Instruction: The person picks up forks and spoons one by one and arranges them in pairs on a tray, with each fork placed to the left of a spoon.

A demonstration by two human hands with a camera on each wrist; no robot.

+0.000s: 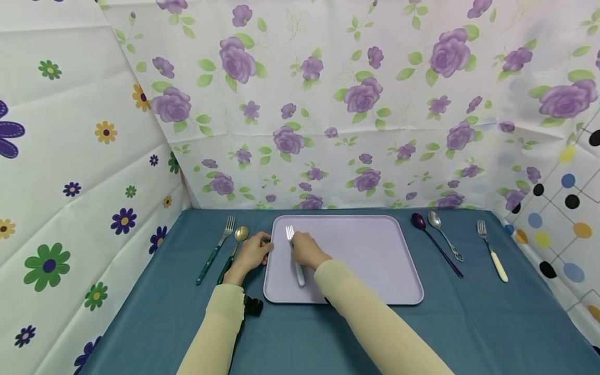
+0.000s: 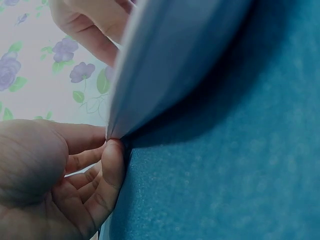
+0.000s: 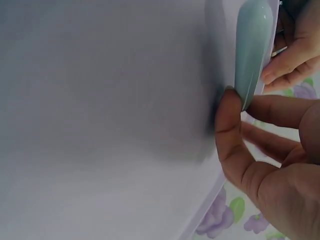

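Note:
A fork with a pale mint handle (image 1: 300,274) is over the left part of a lilac rectangular tray (image 1: 365,260), tines pointing away from me. My right hand (image 1: 307,250) pinches it near the neck; in the right wrist view the thumb and index finger close on the narrow end of the handle (image 3: 252,45). My left hand (image 1: 251,252) is at the tray's left edge. The left wrist view shows its thumb and fingertips pinching the tray rim (image 2: 114,131).
Left of the tray lie a green-handled fork (image 1: 210,263) and a gold spoon (image 1: 241,233) with a dark green handle. On the right are a purple spoon (image 1: 438,245), a silver spoon (image 1: 445,237) and a cream-handled fork (image 1: 497,263). Flowered cloth (image 1: 290,104) hangs behind.

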